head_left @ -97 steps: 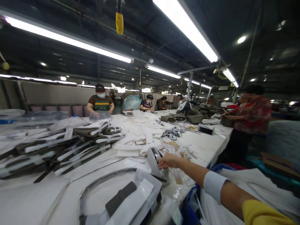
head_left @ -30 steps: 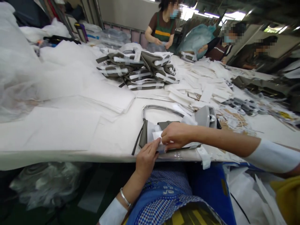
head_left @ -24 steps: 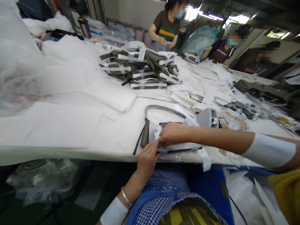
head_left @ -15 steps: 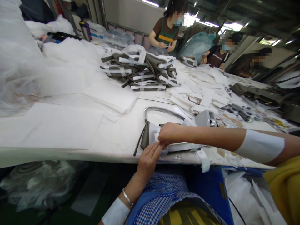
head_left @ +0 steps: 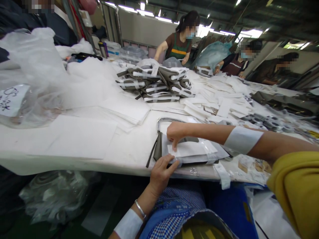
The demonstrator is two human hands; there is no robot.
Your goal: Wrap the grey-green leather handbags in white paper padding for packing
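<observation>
An olive-grey handbag (head_left: 157, 151) lies flat at the table's near edge, its handle (head_left: 159, 123) covered in clear plastic. White paper (head_left: 191, 148) covers its upper face, with clear tape (head_left: 210, 147) across the right part. My left hand (head_left: 161, 171) rests on the bag's near left edge, fingers stretched out and thumb apart. Just above it, my right hand (head_left: 175, 131) has its fingers curled in and one digit pressing down on the paper. Nothing shows in the right hand, and its forearm hides part of the handle.
Behind the bag stands a pile of similar wrapped bags (head_left: 159, 84). White sheets (head_left: 124, 111) lie to the left, near a large plastic bag (head_left: 37, 76). Paper strips (head_left: 214, 103) litter the right side. A tape strip (head_left: 223, 176) hangs off the edge. Co-workers (head_left: 180, 43) stand across the table.
My right hand has parted from the left fingers and now presses on the paper, baring more of it. The left fingers have spread. My view has shifted, and a co-worker's arms have moved apart.
</observation>
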